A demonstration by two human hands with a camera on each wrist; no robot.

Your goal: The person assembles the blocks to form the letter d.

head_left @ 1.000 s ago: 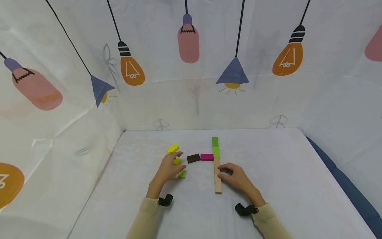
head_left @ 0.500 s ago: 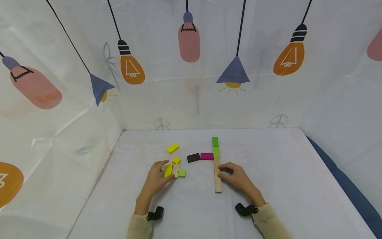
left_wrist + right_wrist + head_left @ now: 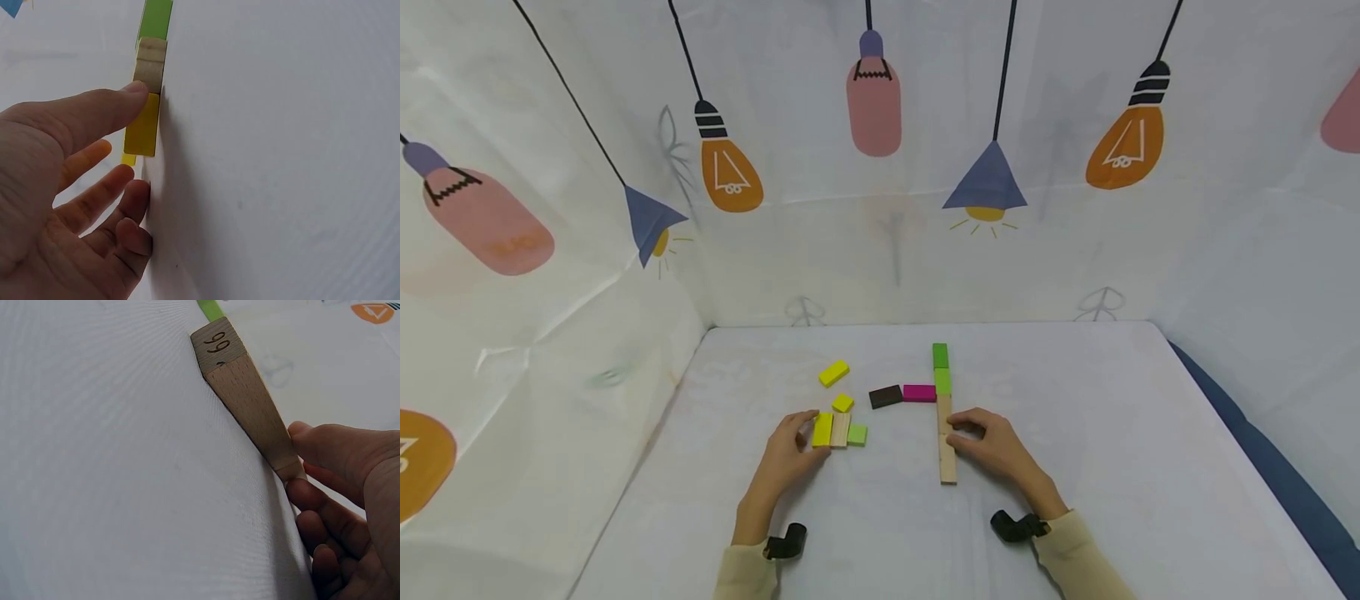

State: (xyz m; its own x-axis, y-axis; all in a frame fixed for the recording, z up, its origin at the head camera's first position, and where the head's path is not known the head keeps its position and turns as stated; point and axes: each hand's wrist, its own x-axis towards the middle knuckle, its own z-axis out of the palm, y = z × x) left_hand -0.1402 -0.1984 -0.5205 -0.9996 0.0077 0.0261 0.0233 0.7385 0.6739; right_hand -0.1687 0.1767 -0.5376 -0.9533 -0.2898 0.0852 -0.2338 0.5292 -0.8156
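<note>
In the head view, my left hand (image 3: 782,458) bends around the outer side of a flat yellow block (image 3: 822,430). Its thumb lies at the block's near end, and its index fingertip is by the far corner. A plain wooden block (image 3: 840,431) and a light green block (image 3: 857,435) stand beside the yellow one in a row. My right hand (image 3: 996,442) rests thumb and index fingertips against the right side of two plain wooden blocks (image 3: 949,462), end to end. The right wrist view shows engraved digits on the near wooden end (image 3: 219,345); the other fingers curl loosely beneath.
Two green blocks (image 3: 942,369) extend the wooden line away from me. A magenta block (image 3: 919,393) and a dark brown block (image 3: 886,397) branch left from it. Two more yellow blocks (image 3: 834,373) lie behind the left-hand row. A white cloth (image 3: 880,533) covers the table.
My left hand has drawn back left and toward me from above the yellow blocks, uncovering the row, with the thumb easing off the wooden block's near end. My right hand has stayed put.
</note>
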